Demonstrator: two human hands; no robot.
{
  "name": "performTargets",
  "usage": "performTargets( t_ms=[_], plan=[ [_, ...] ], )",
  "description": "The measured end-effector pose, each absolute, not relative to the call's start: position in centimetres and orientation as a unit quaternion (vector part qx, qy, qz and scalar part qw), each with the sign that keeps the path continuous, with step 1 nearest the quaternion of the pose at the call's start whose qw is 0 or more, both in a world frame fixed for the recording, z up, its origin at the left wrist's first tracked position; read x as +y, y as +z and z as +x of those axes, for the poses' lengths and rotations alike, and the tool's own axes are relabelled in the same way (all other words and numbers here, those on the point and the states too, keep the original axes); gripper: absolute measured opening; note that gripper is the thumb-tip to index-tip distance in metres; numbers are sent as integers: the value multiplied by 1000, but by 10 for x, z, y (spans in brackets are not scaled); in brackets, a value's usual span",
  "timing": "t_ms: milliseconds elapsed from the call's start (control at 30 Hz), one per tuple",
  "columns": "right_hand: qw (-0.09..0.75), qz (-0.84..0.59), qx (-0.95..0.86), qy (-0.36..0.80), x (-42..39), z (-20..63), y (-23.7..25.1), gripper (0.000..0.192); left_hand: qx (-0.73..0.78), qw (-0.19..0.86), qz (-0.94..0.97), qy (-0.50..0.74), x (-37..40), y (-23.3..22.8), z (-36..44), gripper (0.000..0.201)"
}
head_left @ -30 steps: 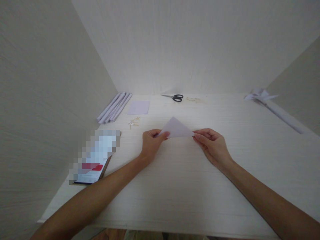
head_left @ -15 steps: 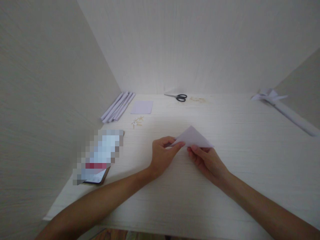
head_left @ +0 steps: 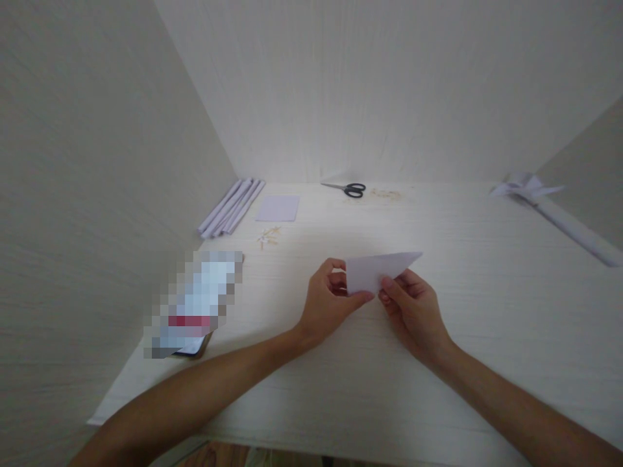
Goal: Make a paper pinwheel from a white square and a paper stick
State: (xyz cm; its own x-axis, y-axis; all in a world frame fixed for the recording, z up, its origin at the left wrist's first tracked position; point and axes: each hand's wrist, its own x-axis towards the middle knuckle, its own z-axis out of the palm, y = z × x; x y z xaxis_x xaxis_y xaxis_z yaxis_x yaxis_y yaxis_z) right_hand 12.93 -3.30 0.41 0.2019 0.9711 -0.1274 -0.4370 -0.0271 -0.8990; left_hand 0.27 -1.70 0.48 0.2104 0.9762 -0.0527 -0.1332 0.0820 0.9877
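A folded piece of pale lilac paper (head_left: 372, 272) is held up a little above the table, its pointed corner toward the upper right. My right hand (head_left: 411, 308) pinches it near its lower edge, thumb in front and fingers behind. My left hand (head_left: 333, 298) curves round the paper's left end, with the thumb along the bottom edge and the fingers partly hidden behind it. Both hands are closed on the same sheet.
A phone (head_left: 204, 292), partly blurred out, lies at the left. Behind it are several rolled paper tubes (head_left: 231, 207), a square paper stack (head_left: 277, 208) and small strips (head_left: 269, 237). Black-handled scissors (head_left: 354, 190) lie by the back wall. A paper pinwheel-like piece on a tube (head_left: 569, 220) is at right.
The paper has turned in my hands: its peak pointed up, and now its point aims to the upper right. Both hands have shifted slightly right.
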Motion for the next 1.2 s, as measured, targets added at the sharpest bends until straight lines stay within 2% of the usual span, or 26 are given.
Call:
performTargets(
  t_ms=[200,400,667,900,1200],
  plan=[
    [610,-481,-368,511,-34,133,-1,17,435,602,535,403,-18,4,3,29],
    [632,-518,-365,445,-33,136,4,15,458,579,557,379,-18,2,2,24],
    [666,-486,-302,479,-27,142,7,13,472,575,573,344,-17,1,3,27],
    [633,-410,-269,598,-21,150,10,19,466,595,584,296,-19,2,0,27],
    [635,-422,-262,592,-23,150,10,8,428,637,577,280,-15,9,-3,26]
  ],
)
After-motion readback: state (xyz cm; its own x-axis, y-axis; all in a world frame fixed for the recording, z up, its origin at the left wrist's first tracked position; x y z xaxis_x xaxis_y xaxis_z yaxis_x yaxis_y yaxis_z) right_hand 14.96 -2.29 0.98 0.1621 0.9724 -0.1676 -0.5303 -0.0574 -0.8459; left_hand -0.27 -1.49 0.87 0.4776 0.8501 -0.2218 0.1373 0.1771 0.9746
